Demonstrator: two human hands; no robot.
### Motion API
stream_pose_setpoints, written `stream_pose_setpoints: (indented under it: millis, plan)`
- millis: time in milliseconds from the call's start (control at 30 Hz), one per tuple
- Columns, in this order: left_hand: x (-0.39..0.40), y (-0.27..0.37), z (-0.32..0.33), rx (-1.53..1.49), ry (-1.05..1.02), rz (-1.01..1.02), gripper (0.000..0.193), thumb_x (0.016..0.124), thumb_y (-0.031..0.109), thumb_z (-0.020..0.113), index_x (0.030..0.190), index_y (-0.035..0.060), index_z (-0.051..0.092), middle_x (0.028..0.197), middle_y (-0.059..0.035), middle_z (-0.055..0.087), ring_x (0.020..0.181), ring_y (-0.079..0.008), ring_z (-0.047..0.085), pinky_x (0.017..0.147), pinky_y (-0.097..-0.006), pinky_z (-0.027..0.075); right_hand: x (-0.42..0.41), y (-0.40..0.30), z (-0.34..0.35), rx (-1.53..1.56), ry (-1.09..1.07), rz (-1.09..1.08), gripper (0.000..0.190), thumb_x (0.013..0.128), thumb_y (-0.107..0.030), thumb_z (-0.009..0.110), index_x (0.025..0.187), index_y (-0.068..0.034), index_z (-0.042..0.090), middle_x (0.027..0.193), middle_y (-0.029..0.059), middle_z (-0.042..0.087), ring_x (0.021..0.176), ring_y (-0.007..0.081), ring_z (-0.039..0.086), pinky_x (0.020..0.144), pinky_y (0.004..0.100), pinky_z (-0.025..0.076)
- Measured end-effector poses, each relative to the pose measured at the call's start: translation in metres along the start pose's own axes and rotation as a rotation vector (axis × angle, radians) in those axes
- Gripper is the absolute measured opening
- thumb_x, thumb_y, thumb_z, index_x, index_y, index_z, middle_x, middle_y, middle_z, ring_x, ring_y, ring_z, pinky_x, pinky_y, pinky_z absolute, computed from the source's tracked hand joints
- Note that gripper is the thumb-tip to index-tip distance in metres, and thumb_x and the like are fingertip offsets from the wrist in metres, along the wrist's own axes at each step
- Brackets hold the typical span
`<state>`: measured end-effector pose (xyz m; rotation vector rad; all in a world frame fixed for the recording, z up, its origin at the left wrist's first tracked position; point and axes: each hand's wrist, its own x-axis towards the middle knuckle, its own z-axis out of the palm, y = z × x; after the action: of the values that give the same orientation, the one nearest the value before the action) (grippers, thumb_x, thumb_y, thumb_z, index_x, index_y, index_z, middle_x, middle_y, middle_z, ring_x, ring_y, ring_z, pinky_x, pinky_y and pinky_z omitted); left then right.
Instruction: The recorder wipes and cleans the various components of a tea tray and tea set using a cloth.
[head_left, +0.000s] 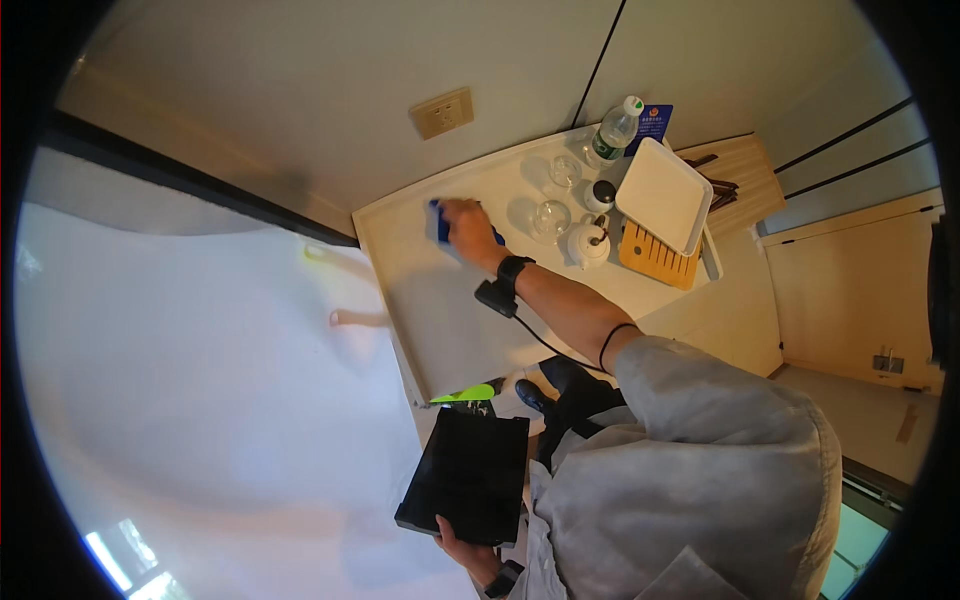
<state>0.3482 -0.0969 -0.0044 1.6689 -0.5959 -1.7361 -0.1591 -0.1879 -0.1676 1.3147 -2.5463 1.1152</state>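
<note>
My right hand (471, 231) presses a dark blue cloth (442, 231) onto the pale, raised-rim tabletop (450, 315). Part of the cloth is hidden beneath the fingers. Down at the bottom, my left hand (466, 551) grips the near edge of a flat black rectangular box or tray (472, 472), held off the table in front of my body. To the right of my right hand stand two clear glass cups (552, 217), a white teapot (589, 244) and a small white jar with a dark lid (600, 196).
A plastic water bottle (615, 135) stands near the wall by a blue card (654, 124) bearing writing. A white tray (664, 195) leans over a slatted bamboo tray (658, 259). A wall socket (442, 114) is above the table. A bright white surface (210, 360) spreads left.
</note>
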Motion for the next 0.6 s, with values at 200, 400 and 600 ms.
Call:
stream_pose_setpoints:
  millis: [200, 400, 600]
  plan:
    - [0.003, 0.009, 0.014, -0.179, -0.063, -0.098, 0.046, 0.092, 0.027, 0.063, 0.125, -0.0008, 0.049, 0.123, -0.0195, 0.059, 0.105, -0.0375, 0.062, 0.088, -0.0530, 0.054, 0.043, 0.037, -0.059, -0.292, 0.714, 0.475, 0.039, 0.073, 0.005, 0.060, 0.113, 0.002, 0.058, 0.119, 0.0235, 0.056, 0.096, 0.0416, 0.052, 0.084, 0.0484, 0.044]
    - [0.007, 0.016, 0.037, -0.044, 0.111, -0.103, 0.052, 0.092, 0.033, 0.061, 0.130, -0.0008, 0.050, 0.127, -0.0188, 0.058, 0.107, -0.0368, 0.062, 0.090, -0.0496, 0.053, 0.038, 0.042, -0.026, -0.375, 0.405, 0.453, 0.058, 0.063, 0.004, 0.065, 0.120, 0.004, 0.054, 0.129, 0.0258, 0.049, 0.094, 0.0405, 0.053, 0.083, 0.0483, 0.045]
    - [0.004, 0.015, 0.042, -0.207, 0.044, -0.167, 0.048, 0.090, 0.031, 0.063, 0.123, -0.0023, 0.052, 0.123, -0.0197, 0.059, 0.104, -0.0372, 0.062, 0.087, -0.0516, 0.055, 0.045, -0.020, 0.032, -0.381, 0.233, 0.189, 0.045, 0.077, -0.001, 0.056, 0.122, 0.009, 0.052, 0.129, 0.0295, 0.049, 0.096, 0.0382, 0.056, 0.083, 0.0459, 0.047]
